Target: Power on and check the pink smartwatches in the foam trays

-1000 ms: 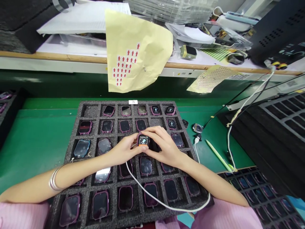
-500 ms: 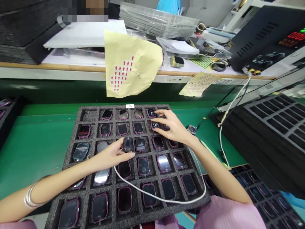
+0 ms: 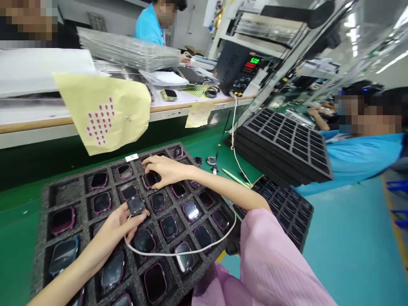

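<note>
A foam tray [image 3: 65, 193] of smartwatches, most with purple frames, lies tilted in front of me. In my left hand [image 3: 123, 223] is a small black square device [image 3: 136, 205], pinched between thumb and fingers over the tray's middle. A white cable [image 3: 178, 254] loops from that hand across the watches to the right. My right hand [image 3: 168, 170] reaches over the tray's back half, thumb and fingers closed about the edges of a dark-screened smartwatch [image 3: 152, 178] in its compartment. The hand partly hides it and the neighbouring watches.
Stacked foam trays [image 3: 280, 140] stand at the right, above another filled tray [image 3: 287, 212]. A shelf [image 3: 172, 106] behind holds papers, plastic trays and a power supply [image 3: 239, 70]. A yellow sheet [image 3: 108, 110] hangs from it. A co-worker in blue [image 3: 360, 157] sits at the right.
My view has swung to the right. My right hand has shifted left along the tray, from watches with lit faces to a dark-screened one. My left hand still holds the black device.
</note>
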A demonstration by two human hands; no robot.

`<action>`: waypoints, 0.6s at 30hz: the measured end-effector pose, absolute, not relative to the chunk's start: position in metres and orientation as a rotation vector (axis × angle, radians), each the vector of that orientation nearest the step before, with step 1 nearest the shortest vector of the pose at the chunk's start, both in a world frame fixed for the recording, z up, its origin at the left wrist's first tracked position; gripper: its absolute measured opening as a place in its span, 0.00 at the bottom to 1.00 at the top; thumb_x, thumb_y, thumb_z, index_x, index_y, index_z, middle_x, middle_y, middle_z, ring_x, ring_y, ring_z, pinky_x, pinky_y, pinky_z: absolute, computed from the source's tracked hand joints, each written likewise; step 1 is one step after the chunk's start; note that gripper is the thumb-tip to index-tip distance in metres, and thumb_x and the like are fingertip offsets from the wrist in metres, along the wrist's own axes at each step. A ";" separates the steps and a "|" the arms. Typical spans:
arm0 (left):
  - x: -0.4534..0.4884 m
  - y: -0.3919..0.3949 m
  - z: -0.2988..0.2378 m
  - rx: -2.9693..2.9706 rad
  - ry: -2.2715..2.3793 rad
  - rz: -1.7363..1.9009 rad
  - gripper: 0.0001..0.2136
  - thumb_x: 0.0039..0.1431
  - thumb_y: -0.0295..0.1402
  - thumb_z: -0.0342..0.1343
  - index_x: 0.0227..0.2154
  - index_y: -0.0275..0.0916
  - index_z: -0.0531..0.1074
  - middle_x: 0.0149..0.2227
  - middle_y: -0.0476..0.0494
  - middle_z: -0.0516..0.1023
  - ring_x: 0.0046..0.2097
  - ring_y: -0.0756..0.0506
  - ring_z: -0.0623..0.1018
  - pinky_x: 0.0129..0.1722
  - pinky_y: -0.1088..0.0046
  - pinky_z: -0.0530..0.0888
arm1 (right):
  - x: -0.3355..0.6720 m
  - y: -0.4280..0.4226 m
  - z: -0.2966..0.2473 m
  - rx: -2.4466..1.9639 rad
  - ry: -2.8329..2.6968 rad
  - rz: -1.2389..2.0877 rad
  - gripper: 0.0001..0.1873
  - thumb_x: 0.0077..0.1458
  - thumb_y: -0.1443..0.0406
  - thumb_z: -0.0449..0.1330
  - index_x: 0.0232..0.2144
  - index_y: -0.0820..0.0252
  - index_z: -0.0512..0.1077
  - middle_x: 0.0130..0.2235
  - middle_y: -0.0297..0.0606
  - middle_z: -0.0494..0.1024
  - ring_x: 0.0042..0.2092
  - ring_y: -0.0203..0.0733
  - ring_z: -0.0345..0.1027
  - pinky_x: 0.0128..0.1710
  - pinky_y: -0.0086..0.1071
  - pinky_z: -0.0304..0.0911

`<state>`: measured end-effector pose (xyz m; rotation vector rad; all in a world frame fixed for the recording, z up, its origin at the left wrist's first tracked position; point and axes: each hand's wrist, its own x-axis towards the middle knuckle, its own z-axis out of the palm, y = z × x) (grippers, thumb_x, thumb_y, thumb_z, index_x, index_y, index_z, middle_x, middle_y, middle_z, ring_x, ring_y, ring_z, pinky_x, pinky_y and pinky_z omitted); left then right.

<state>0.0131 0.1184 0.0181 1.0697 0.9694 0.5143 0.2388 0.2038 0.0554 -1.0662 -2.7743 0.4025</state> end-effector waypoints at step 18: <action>0.011 0.124 0.008 1.022 0.831 0.611 0.20 0.54 0.46 0.58 0.39 0.33 0.64 0.14 0.56 0.66 0.14 0.54 0.64 0.15 0.81 0.63 | 0.198 0.152 0.050 -0.849 -2.713 0.554 0.20 0.53 0.67 0.62 0.48 0.64 0.66 0.47 0.47 0.74 0.48 0.51 0.68 0.47 0.45 0.64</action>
